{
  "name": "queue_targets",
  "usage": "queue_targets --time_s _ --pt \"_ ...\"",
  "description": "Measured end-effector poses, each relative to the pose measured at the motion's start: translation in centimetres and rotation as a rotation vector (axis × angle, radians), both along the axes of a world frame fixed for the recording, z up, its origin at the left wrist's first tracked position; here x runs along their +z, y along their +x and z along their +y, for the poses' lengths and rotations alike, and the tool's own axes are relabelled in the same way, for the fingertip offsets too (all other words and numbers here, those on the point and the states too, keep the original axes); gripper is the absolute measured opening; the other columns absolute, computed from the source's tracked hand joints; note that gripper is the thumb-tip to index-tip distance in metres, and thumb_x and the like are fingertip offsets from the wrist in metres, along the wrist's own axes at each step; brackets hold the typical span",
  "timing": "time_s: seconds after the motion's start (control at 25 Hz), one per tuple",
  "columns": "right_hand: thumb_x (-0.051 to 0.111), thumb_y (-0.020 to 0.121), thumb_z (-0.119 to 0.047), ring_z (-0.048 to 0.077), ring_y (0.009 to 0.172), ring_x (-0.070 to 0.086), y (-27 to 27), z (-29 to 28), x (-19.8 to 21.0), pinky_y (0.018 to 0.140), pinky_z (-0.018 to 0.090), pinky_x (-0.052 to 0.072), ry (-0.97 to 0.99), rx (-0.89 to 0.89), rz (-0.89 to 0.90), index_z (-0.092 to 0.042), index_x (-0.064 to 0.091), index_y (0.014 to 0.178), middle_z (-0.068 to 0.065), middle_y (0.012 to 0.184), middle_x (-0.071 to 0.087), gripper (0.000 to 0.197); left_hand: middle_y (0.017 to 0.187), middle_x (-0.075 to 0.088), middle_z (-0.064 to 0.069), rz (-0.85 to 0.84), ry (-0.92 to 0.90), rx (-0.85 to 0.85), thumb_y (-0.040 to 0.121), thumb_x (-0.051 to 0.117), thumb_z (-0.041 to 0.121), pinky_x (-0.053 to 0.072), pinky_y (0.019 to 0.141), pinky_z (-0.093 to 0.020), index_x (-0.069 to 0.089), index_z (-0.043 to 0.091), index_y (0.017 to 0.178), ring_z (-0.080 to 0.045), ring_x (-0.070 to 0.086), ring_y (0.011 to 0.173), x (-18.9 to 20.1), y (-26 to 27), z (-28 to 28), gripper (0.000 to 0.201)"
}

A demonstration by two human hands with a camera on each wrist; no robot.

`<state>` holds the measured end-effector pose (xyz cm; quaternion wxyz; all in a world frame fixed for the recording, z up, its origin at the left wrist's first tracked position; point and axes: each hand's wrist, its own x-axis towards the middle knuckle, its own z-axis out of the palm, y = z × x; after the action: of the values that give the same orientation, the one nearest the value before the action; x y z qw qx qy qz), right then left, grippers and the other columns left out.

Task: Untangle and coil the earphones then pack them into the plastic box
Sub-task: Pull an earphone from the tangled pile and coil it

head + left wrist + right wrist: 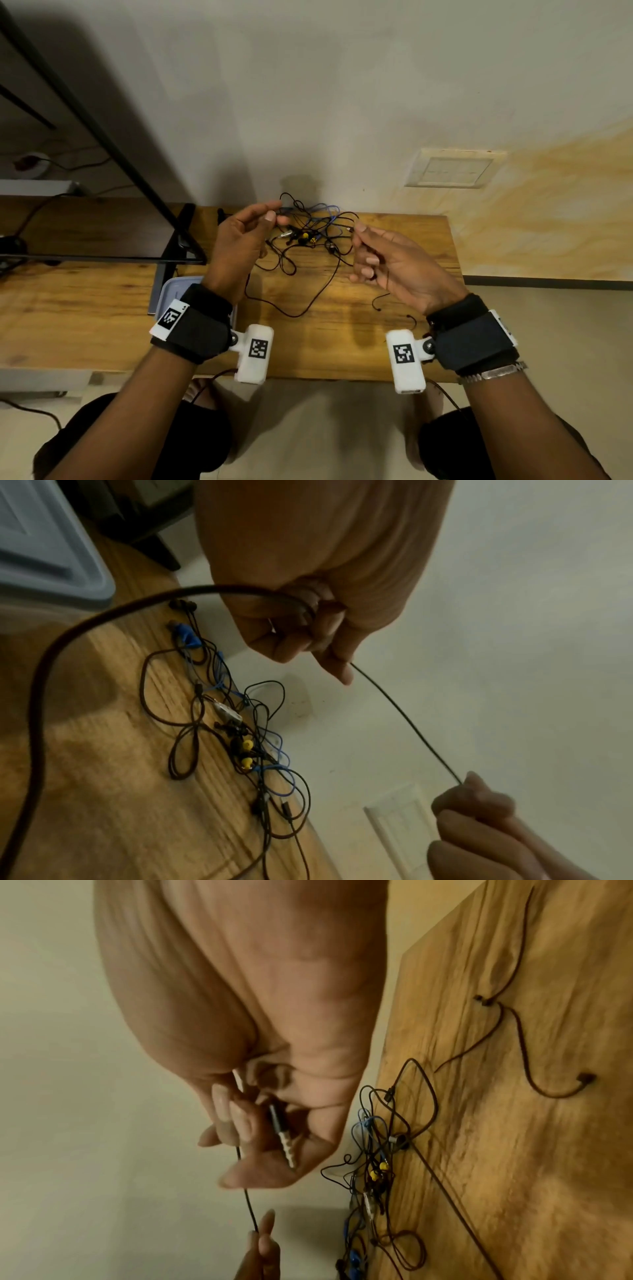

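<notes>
A tangle of black and blue earphones [310,233] with yellow buds lies at the far edge of the wooden table [394,342]. My left hand [274,217] and right hand [358,230] are raised above it, each pinching the same black cable [407,721], which runs taut between them. In the right wrist view my right hand [260,1153] also holds the cable's jack plug [284,1139] against the palm. The rest of the cable loops down over the table [301,310]. The plastic box [171,294] sits under my left wrist, mostly hidden.
Two loose black earbuds [586,1079] on thin wires lie on the table near my right wrist. A dark metal stand [178,240] is at the left, beside the box. The wall rises right behind the tangle.
</notes>
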<state>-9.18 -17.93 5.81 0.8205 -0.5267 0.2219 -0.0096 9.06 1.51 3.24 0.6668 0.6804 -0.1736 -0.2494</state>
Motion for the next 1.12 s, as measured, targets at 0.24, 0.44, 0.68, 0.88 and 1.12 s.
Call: queue_targets --time_s 0.24,0.44,0.68,0.88,1.12 --pt "0.049 0.108 -0.012 0.013 0.064 0.057 -1.5 -0.3 0.1 0.057 0.023 0.046 0.437 0.135 -0.216 -0.006 0.068 0.112 0.004 0.079 0.061 0.021 0.092 0.078 -0.001 -0.197 0.085 0.129 0.095 0.077 0.033 0.059 0.090 -0.038 0.076 0.019 0.095 -0.014 0.070 0.087 -0.5 -0.3 -0.9 0.014" --pt "0.048 0.101 0.005 0.020 0.112 0.074 -2.6 -0.9 0.4 0.100 0.039 0.060 0.578 -0.074 -0.543 -0.008 0.069 0.133 0.005 0.120 0.076 0.041 0.079 0.078 0.010 -0.290 0.111 -0.149 0.086 0.085 0.033 0.056 0.075 -0.022 0.082 0.018 0.085 -0.004 0.072 0.076 0.0 -2.5 -2.5 0.015" --pt "0.045 0.108 0.001 0.020 0.143 0.057 -0.8 -2.2 -1.0 0.125 0.045 0.037 0.425 -0.503 -0.466 -0.013 0.066 0.138 0.005 0.148 0.066 0.039 0.079 0.078 0.007 -0.386 0.158 -0.619 0.086 0.079 0.056 0.051 0.064 -0.041 0.085 0.031 0.103 -0.019 0.063 0.066 -2.1 -6.0 -3.9 0.031" --pt "0.053 0.111 -0.014 0.004 0.126 0.066 0.0 -0.8 -2.3 0.112 0.030 0.044 -0.376 -0.404 0.053 -0.018 0.064 0.138 -0.008 0.121 0.080 0.030 0.058 0.058 0.005 -0.325 0.024 -0.564 0.097 0.076 0.030 0.043 0.061 -0.036 0.085 0.017 0.104 -0.026 0.045 0.055 -0.8 -5.7 -3.9 0.017" --pt "0.049 0.113 -0.015 0.014 0.073 0.066 0.3 1.1 -2.9 0.082 0.030 0.058 -0.198 0.061 0.282 -0.007 0.070 0.126 0.004 0.084 0.068 0.027 0.057 0.049 0.003 -0.371 0.093 -0.250 0.092 0.080 0.036 0.039 0.058 -0.033 0.084 0.023 0.089 -0.014 0.041 0.056 -1.0 -3.2 -2.9 0.014"
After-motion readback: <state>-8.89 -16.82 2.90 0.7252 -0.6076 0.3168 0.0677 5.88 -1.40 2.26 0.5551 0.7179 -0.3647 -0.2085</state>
